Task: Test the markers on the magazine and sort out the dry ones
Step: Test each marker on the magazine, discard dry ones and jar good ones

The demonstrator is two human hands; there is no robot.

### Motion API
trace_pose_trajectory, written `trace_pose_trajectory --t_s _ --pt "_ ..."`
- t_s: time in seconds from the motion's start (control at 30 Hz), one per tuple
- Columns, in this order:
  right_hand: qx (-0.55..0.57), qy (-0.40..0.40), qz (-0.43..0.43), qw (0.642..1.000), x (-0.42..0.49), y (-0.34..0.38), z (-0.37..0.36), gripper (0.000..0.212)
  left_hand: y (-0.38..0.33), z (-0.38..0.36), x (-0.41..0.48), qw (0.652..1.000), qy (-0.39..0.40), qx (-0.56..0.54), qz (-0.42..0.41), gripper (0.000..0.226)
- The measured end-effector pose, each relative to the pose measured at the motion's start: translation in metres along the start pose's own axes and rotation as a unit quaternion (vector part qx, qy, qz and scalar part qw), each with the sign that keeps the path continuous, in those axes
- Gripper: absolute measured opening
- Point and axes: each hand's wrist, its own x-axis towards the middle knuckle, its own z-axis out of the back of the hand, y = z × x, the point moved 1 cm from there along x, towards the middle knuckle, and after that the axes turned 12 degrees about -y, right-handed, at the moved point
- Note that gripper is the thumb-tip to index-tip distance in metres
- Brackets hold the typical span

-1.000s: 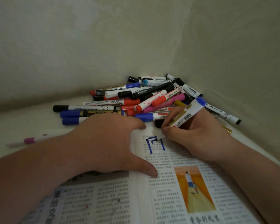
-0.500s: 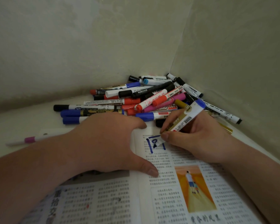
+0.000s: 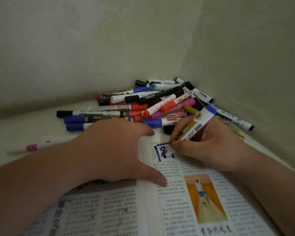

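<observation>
Lying open across the lower part of the view was one magazine (image 3: 109, 210), its two pages covered in printed columns, with an orange picture on the right-hand page. Behind it, in the corner where two pale walls met, sat one heap of markers (image 3: 152, 103). There were more than twenty, overlapped too thickly for an exact count, with caps in black, blue, red, pink, gold and light blue.

Two hands were on the magazine. The left hand (image 3: 112, 150) lay palm down over the centre fold, fingers released and spread. Its thumb stretched onto the right page and pressed the paper flat. The right hand (image 3: 208, 147) rested on the top of the right page, thumb and fingertips pinching one blue-ended marker (image 3: 197, 124) low on its barrel.

That marker had a white and gold barrel with a barcode label. It slanted up and to the right, with its tip down on the paper.

One pink-banded marker (image 3: 31, 147) lay alone on the surface to the left, well apart from the heap. At the nib stood a few blue strokes (image 3: 157, 153), dark and solid, drawn over the print.
</observation>
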Motion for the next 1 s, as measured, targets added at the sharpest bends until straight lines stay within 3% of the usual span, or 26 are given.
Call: trace_pose_trajectory --t_s 0.7,1.0 --pt "-0.006 0.048 -0.029 0.998 -0.001 0.009 0.003 0.005 0.003 -0.003 0.002 1.000 -0.007 0.002 -0.007 0.125" --pt "-0.061 0.002 -0.035 0.998 0.002 0.006 0.007 0.010 0.000 -0.001 -0.001 0.999 -0.035 -0.003 -0.021 0.120"
